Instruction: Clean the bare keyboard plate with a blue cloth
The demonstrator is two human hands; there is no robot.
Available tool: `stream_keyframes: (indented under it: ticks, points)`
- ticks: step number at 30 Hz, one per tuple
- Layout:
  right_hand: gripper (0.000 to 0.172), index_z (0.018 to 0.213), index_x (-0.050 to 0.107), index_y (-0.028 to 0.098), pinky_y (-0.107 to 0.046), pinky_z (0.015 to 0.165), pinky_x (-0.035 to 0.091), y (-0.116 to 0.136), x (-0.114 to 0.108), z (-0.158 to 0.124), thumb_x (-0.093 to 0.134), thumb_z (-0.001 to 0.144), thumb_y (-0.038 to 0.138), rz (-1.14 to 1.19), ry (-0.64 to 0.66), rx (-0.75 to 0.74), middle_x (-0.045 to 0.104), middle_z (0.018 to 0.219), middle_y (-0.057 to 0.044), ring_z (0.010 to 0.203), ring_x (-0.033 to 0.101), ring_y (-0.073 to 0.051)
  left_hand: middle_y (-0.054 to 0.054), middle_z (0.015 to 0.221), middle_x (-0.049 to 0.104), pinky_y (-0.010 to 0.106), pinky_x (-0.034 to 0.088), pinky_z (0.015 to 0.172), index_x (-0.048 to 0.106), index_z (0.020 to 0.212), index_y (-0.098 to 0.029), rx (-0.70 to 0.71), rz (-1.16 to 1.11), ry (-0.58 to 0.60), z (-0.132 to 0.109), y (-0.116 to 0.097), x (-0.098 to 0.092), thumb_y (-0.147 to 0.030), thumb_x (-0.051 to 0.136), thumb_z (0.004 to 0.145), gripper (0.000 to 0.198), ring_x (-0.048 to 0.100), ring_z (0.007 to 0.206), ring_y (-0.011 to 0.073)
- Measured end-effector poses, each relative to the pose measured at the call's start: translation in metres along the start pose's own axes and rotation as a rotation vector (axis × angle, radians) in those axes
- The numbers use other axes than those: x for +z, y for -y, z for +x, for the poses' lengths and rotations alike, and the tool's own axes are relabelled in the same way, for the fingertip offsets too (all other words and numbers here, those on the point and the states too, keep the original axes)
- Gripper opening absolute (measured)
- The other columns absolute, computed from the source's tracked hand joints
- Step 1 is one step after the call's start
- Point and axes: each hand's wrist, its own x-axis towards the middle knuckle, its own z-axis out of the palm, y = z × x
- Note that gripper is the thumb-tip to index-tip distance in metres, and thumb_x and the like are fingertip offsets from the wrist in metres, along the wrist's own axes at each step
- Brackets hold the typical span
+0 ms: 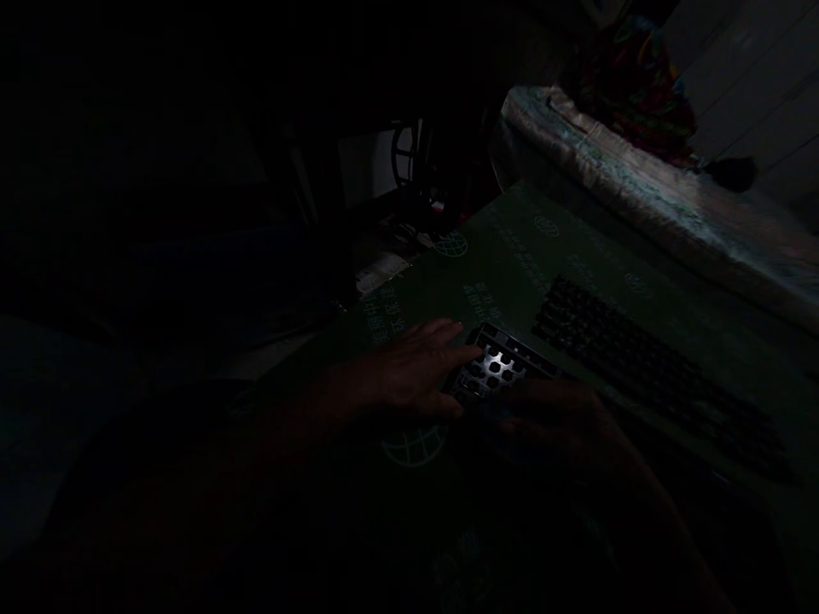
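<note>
In the dim light, a dark keyboard frame [494,365] with a metal plate of rounded openings lies on a green printed sheet [441,286]. My left hand [419,367] rests at its left end, fingers stretched out and apart, the fingertips on its edge. Over the plate is my right hand [563,418], its fingers curled; a dark bluish thing shows under them, too dim to name. The rest of the frame runs off to the right, partly hidden beneath that hand. Just beyond it lies a long dark block of keyboard keys [646,354].
A bed or padded bench with a pale patterned cover [640,179] stands at the far right, with a red patterned cloth [640,94] on it. Behind the sheet's far edge stands a dark stand with a spoked wheel [404,158]. The left side is nearly black.
</note>
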Motion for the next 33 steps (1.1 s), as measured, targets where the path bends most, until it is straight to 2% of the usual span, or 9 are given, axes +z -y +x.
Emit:
stream_keyframes:
  ticks: [4, 7, 11, 15, 17, 22, 28, 33]
  points:
    - [0.013, 0.081, 0.073, 0.019, -0.026, 0.063, 0.051, -0.003, 0.006, 0.004, 0.069, 0.073, 0.028, 0.029, -0.068, -0.055, 0.073, 0.079, -0.004, 0.07, 0.066, -0.018, 0.011, 0.154, 0.013, 0.054, 0.019, 0.109, 0.027, 0.141, -0.03, 0.002, 0.009, -0.005, 0.001, 0.001, 0.0, -0.051, 0.057, 0.08, 0.072, 0.009, 0.14, 0.0347]
    - [0.013, 0.08, 0.074, 0.019, -0.027, 0.064, 0.051, -0.005, 0.008, 0.005, 0.068, 0.074, 0.029, 0.035, -0.025, -0.076, 0.073, 0.079, -0.004, 0.071, 0.066, -0.018, 0.01, 0.154, 0.014, 0.053, 0.02, 0.109, 0.028, 0.141, -0.031, 0.003, 0.014, -0.03, 0.001, 0.002, 0.001, -0.051, 0.058, 0.079, 0.071, 0.011, 0.14, 0.0339]
    - [0.014, 0.079, 0.074, 0.018, -0.025, 0.061, 0.05, -0.006, 0.0, 0.0, 0.069, 0.074, 0.03, 0.068, 0.017, -0.009, 0.072, 0.077, -0.003, 0.07, 0.065, -0.017, 0.01, 0.155, 0.013, 0.054, 0.02, 0.109, 0.027, 0.141, -0.032, 0.0, 0.011, -0.039, 0.001, 0.004, 0.003, -0.054, 0.06, 0.077, 0.075, 0.01, 0.14, 0.0339]
    - [0.014, 0.081, 0.074, 0.019, -0.025, 0.064, 0.05, -0.008, 0.0, 0.001, 0.072, 0.071, 0.029, 0.096, -0.122, -0.004, 0.072, 0.08, -0.003, 0.074, 0.066, -0.018, 0.011, 0.154, 0.013, 0.053, 0.02, 0.109, 0.027, 0.141, -0.032, -0.01, 0.015, -0.027, 0.001, 0.004, 0.002, -0.052, 0.061, 0.076, 0.076, 0.011, 0.14, 0.0334]
    - [0.015, 0.081, 0.073, 0.018, -0.025, 0.063, 0.05, -0.009, 0.003, 0.003, 0.072, 0.07, 0.028, 0.111, -0.151, -0.003, 0.072, 0.08, -0.003, 0.074, 0.066, -0.019, 0.011, 0.154, 0.013, 0.052, 0.021, 0.109, 0.028, 0.141, -0.032, -0.025, 0.01, -0.018, 0.001, 0.003, 0.001, -0.05, 0.062, 0.076, 0.075, 0.011, 0.14, 0.0333]
    - [0.012, 0.074, 0.072, 0.016, -0.024, 0.057, 0.048, -0.009, -0.003, 0.002, 0.07, 0.071, 0.028, 0.09, -0.058, 0.06, 0.07, 0.072, -0.003, 0.067, 0.064, -0.017, 0.011, 0.154, 0.014, 0.053, 0.019, 0.109, 0.028, 0.141, -0.031, -0.015, 0.008, -0.034, 0.0, 0.003, 0.001, -0.055, 0.061, 0.076, 0.076, 0.009, 0.14, 0.0334]
    - [0.014, 0.079, 0.072, 0.017, -0.024, 0.059, 0.048, -0.009, -0.002, 0.0, 0.07, 0.073, 0.03, 0.084, -0.087, 0.008, 0.07, 0.076, -0.003, 0.069, 0.063, -0.017, 0.011, 0.154, 0.016, 0.053, 0.021, 0.109, 0.03, 0.141, -0.031, -0.023, 0.008, -0.023, 0.0, 0.001, -0.003, -0.052, 0.062, 0.076, 0.076, 0.012, 0.14, 0.0341]
    - [0.014, 0.075, 0.073, 0.017, -0.024, 0.055, 0.048, -0.01, -0.013, -0.004, 0.07, 0.072, 0.031, 0.046, -0.035, 0.091, 0.069, 0.072, -0.003, 0.065, 0.062, -0.017, 0.01, 0.154, 0.015, 0.054, 0.022, 0.108, 0.03, 0.14, -0.032, -0.005, 0.018, -0.03, 0.002, 0.004, 0.0, -0.057, 0.06, 0.075, 0.076, 0.012, 0.14, 0.035]
